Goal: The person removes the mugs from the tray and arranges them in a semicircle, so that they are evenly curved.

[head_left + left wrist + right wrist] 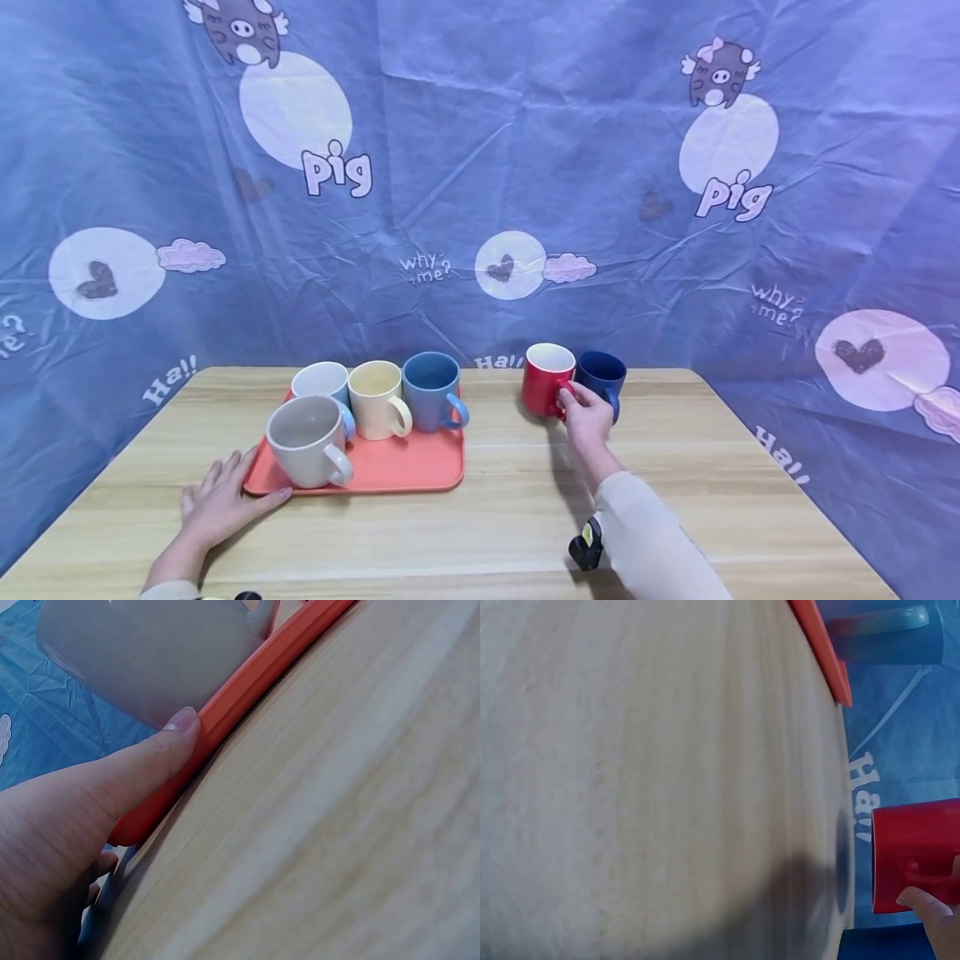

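My right hand [588, 421] pinches the handle of a red mug [542, 392] with a white inside. In the right wrist view a gap shows between the red mug [911, 844] and the tabletop, so it hangs just above the wood, upright. Close to its right stands a dark blue mug [600, 371], partly behind my hand. At the front left corner of a coral-red tray [405, 467], my left hand [217, 504] lies with fingers spread along the side. Its thumb touches the front rim. The nearest mug on the tray is a grey one [303, 442].
Behind the grey mug, the tray also bears a light blue mug [318, 380] with a white inside, a cream mug [371, 404] and a blue mug [431, 396]. A wooden table [450, 550] lies under everything. A blue printed cloth [450, 167] hangs behind it.
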Motion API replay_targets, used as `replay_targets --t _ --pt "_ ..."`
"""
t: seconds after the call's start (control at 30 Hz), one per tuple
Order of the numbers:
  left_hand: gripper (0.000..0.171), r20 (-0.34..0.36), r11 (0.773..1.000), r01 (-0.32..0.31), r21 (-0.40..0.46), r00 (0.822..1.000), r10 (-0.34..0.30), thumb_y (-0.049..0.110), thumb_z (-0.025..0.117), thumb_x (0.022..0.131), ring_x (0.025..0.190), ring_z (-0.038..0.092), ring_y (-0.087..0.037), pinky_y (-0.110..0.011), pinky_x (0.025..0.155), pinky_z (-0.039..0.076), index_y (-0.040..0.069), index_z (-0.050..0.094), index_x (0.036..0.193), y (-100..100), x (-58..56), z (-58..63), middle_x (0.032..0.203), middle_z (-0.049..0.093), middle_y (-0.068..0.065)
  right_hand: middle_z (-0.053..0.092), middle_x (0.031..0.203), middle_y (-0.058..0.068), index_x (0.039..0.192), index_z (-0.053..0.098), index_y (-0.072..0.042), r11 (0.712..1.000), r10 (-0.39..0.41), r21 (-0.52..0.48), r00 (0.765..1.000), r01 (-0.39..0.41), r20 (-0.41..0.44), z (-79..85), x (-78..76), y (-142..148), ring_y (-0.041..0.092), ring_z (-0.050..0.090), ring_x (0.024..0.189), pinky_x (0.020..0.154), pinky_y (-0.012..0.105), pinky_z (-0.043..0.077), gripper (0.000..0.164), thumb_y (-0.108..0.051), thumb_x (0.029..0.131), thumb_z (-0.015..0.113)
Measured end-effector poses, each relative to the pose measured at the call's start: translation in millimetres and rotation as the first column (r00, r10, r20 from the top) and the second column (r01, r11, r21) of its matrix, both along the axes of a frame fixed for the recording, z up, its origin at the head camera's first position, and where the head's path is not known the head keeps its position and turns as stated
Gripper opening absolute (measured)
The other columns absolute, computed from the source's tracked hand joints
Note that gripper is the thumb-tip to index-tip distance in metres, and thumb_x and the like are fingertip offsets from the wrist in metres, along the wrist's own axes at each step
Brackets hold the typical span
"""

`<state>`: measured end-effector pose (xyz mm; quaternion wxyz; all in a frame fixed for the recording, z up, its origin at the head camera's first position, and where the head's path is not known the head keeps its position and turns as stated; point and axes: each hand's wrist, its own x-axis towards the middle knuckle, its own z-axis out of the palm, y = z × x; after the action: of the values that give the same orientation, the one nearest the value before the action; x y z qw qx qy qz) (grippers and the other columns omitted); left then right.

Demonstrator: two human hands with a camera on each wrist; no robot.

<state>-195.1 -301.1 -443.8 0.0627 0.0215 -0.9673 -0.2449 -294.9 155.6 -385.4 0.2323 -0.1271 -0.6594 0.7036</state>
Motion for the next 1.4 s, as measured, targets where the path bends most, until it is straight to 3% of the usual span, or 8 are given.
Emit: replay_targets --t 0.23,0.57,0.83,1.1,1.4 --pt "0.097 0.001 1.0 -0.007 0.001 1.0 0.007 0.062 0.056 0.068 0.115 0.009 -0.054 -0.07 0.079 -0.006 0.0 0.021 0.134 1.6 0.4 -0.4 0.128 0.019 -0.037 0.064 0.077 0.014 0.1 0.061 0.008 0.999 -0.042 0.02 0.999 0.043 -0.022 -10.5 -5.7 2.9 0.009 0.058 0.055 0.047 0.022 0.047 0.023 0.001 0.079 0.059" --pt "0.096 -0.021 1.0 -0.008 -0.002 1.0 0.008 0.062 0.056 0.068 0.115 0.01 -0.054 -0.069 0.08 -0.006 0.001 0.021 0.134 1.1 -0.5 -1.2 0.129 0.02 -0.036 0.062 0.087 0.022 0.103 0.059 0.01 0.998 -0.026 -0.055 1.0 0.025 -0.011 -15.9 -8.4 3.1 0.014 0.06 0.062 0.06 0.028 0.05 0.025 0.003 0.079 0.058" --pt "0.097 0.002 1.0 -0.005 0.009 1.0 0.005 0.062 0.056 0.068 0.116 0.008 -0.054 -0.069 0.079 -0.007 0.001 0.019 0.135 0.5 -1.0 -1.0 0.129 0.018 -0.036 0.064 0.075 0.009 0.102 0.059 0.009 0.998 -0.035 -0.055 0.999 0.033 -0.026 -18.6 -8.1 5.4 0.007 0.057 0.057 0.057 0.026 0.05 0.024 0.003 0.079 0.058" --pt "0.097 0.006 1.0 -0.004 0.009 1.0 0.004 0.061 0.056 0.069 0.116 0.007 -0.054 -0.069 0.079 -0.008 0.001 0.019 0.135 -0.5 -0.3 0.2 0.129 0.017 -0.037 0.063 0.082 0.02 0.1 0.059 0.012 0.997 -0.053 -0.053 0.997 0.05 -0.052 -22.9 -8.5 7.9 0.012 0.059 0.058 0.058 0.026 0.05 0.023 0.006 0.078 0.058" --pt "0.095 -0.018 1.0 0.0 -0.01 1.0 0.0 0.06 0.056 0.07 0.116 0.007 -0.053 -0.069 0.08 -0.005 -0.001 0.02 0.134 0.8 -0.8 1.2 0.128 0.018 -0.037 0.064 0.074 0.014 0.098 0.059 0.014 0.995 -0.089 -0.042 0.993 0.085 -0.084 -27.4 -5.5 13.0 0.013 0.059 0.06 0.055 0.019 0.048 0.023 0.007 0.076 0.06"
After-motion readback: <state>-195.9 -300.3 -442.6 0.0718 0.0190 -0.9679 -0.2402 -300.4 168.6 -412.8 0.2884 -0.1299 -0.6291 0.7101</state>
